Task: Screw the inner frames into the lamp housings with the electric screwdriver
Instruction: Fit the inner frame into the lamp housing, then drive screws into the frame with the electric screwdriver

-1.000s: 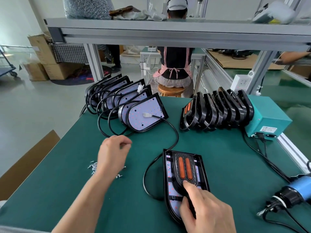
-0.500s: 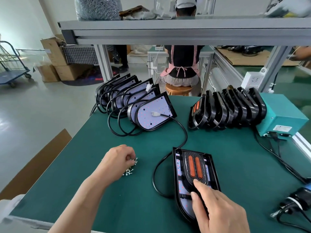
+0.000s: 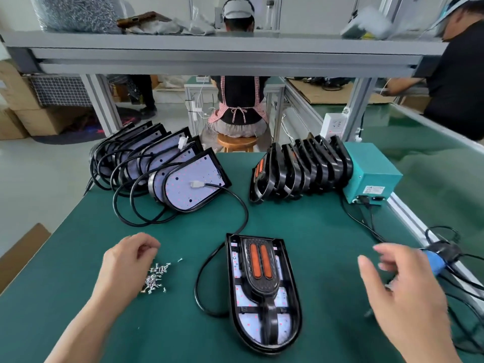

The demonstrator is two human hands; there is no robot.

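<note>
A black lamp housing [image 3: 230, 273] lies flat on the green table [image 3: 314, 231] in front of me, its cable looping off to the left. A black inner frame [image 3: 262, 286] with two orange lenses sits inside it. Left of it is a small pile of screws [image 3: 155, 277]. My left hand [image 3: 128, 260] is at the pile's upper edge, fingers curled in and pinching at screws. My right hand [image 3: 403, 292] hovers open and blurred to the right of the housing, touching nothing. Just beyond its fingers lies the blue electric screwdriver [image 3: 433, 262].
Several housings with white LED boards [image 3: 193, 184] lean in a row at the back left. Several inner frames [image 3: 298, 171] stand against a teal box [image 3: 369, 174]. Black cables [image 3: 366, 221] trail along the right rail. A shelf [image 3: 209, 51] spans overhead; people work behind.
My right hand has lifted off the inner frame and swung right toward the screwdriver. My left hand has stayed at the screw pile, fingers curling in.
</note>
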